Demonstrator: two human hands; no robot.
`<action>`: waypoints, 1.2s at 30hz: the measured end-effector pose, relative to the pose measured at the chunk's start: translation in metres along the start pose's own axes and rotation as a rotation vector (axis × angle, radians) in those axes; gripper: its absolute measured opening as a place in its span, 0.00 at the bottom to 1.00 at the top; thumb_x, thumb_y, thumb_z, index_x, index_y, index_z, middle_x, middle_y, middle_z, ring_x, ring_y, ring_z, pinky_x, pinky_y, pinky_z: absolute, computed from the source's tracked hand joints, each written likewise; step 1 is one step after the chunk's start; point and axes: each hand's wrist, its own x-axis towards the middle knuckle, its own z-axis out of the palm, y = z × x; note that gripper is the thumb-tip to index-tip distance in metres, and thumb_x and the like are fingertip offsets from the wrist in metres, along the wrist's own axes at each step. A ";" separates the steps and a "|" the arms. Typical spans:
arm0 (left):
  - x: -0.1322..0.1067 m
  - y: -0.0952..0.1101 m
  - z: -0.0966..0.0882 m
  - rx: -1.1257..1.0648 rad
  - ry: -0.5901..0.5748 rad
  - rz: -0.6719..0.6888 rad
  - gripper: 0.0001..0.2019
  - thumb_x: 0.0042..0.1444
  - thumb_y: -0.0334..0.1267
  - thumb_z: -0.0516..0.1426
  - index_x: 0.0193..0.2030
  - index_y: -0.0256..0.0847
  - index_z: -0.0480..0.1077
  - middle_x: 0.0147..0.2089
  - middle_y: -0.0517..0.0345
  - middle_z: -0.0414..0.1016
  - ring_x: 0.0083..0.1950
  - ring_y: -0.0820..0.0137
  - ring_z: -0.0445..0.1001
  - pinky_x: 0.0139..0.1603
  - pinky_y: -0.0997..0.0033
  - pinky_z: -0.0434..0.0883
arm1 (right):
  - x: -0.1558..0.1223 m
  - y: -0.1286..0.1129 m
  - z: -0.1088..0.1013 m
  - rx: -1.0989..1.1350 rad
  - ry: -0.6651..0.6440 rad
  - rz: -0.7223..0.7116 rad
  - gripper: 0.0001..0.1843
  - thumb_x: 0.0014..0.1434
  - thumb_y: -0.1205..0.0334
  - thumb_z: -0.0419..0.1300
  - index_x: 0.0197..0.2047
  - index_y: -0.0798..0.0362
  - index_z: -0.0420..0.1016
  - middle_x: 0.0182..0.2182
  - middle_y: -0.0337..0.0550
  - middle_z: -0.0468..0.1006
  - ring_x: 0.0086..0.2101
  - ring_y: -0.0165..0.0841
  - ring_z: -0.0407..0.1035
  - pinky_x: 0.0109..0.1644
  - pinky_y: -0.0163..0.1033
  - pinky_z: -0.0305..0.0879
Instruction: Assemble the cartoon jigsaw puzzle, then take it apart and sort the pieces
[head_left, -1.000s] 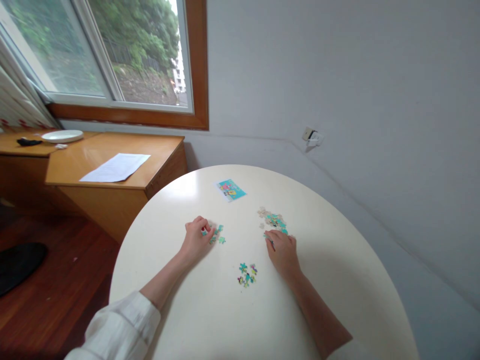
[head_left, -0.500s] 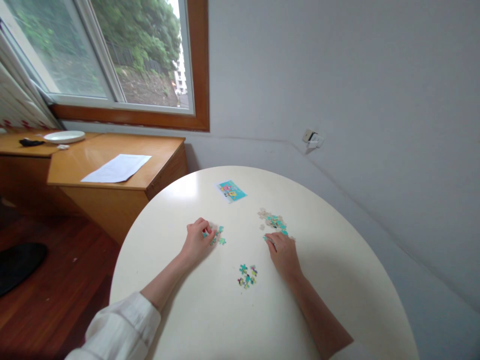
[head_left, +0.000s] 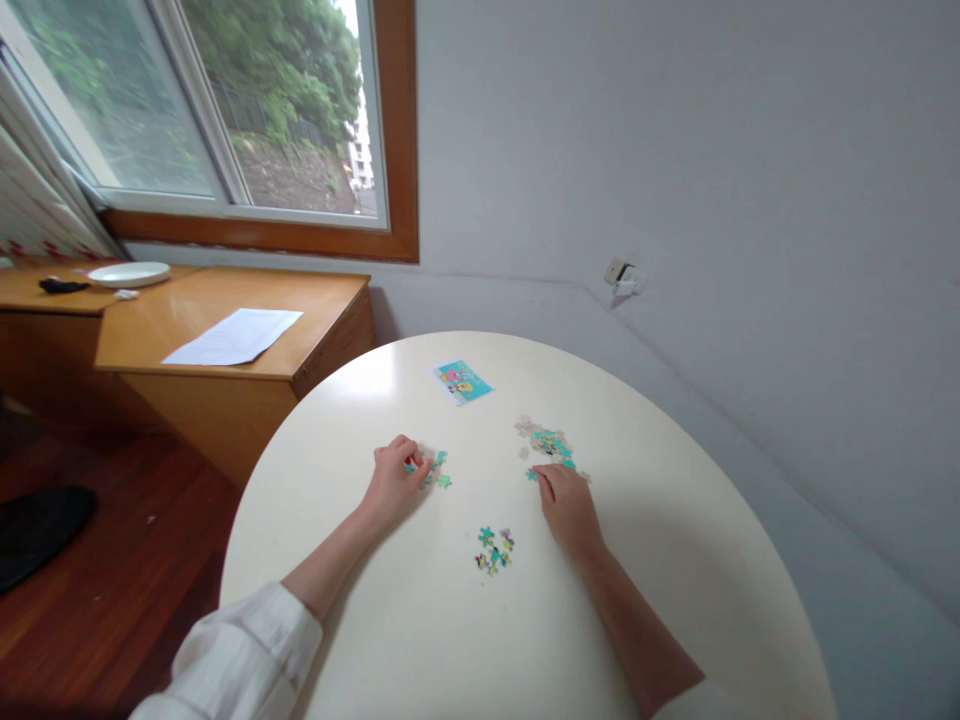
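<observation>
My right hand [head_left: 568,508] is closed, its fingertips pinching a small teal jigsaw piece [head_left: 532,474] low over the table. Just beyond it lies a loose pile of jigsaw pieces [head_left: 551,441], some teal side up, some grey side up. On the other side, my left hand [head_left: 395,472] rests with curled fingers beside a small group of teal and green pieces [head_left: 444,482]. Its fingers partly cover that group, so what they hold, if anything, is hidden. Between my forearms sits a cluster of multicoloured pieces [head_left: 495,555].
A colourful picture card [head_left: 463,382] lies toward the far side of the round white table [head_left: 480,650]. To the left stands a wooden desk [head_left: 330,300] with a paper sheet [head_left: 234,336] and a white plate [head_left: 130,274]. The wall has a socket [head_left: 625,277].
My right fingers have lowered and turned slightly, and the teal piece in them now shows flatter. My left hand has stayed in the same place.
</observation>
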 end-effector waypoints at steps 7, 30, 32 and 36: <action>0.000 -0.001 0.000 -0.003 0.013 0.012 0.11 0.47 0.31 0.56 0.18 0.39 0.60 0.24 0.63 0.62 0.26 0.74 0.64 0.33 0.72 0.63 | 0.001 -0.004 -0.004 -0.012 0.013 0.011 0.15 0.60 0.67 0.47 0.34 0.54 0.75 0.33 0.46 0.79 0.36 0.36 0.71 0.43 0.41 0.62; 0.002 -0.006 0.003 -0.030 0.061 0.045 0.11 0.46 0.31 0.56 0.17 0.39 0.60 0.22 0.64 0.61 0.24 0.76 0.62 0.29 0.75 0.60 | 0.000 0.006 0.006 0.306 0.138 0.137 0.18 0.55 0.63 0.48 0.44 0.53 0.75 0.39 0.48 0.80 0.33 0.35 0.74 0.43 0.43 0.71; 0.002 -0.006 0.003 -0.030 0.056 0.040 0.11 0.46 0.31 0.56 0.17 0.39 0.60 0.22 0.64 0.61 0.24 0.76 0.62 0.29 0.75 0.60 | 0.001 0.003 0.003 0.314 0.148 0.121 0.17 0.56 0.63 0.48 0.42 0.54 0.76 0.38 0.48 0.80 0.32 0.35 0.74 0.42 0.43 0.71; 0.002 -0.005 0.002 -0.023 0.047 0.031 0.11 0.46 0.31 0.56 0.17 0.39 0.60 0.22 0.63 0.62 0.24 0.76 0.62 0.29 0.75 0.60 | 0.003 -0.005 -0.006 0.312 0.187 0.068 0.15 0.58 0.61 0.49 0.40 0.53 0.76 0.35 0.48 0.80 0.32 0.35 0.74 0.41 0.41 0.71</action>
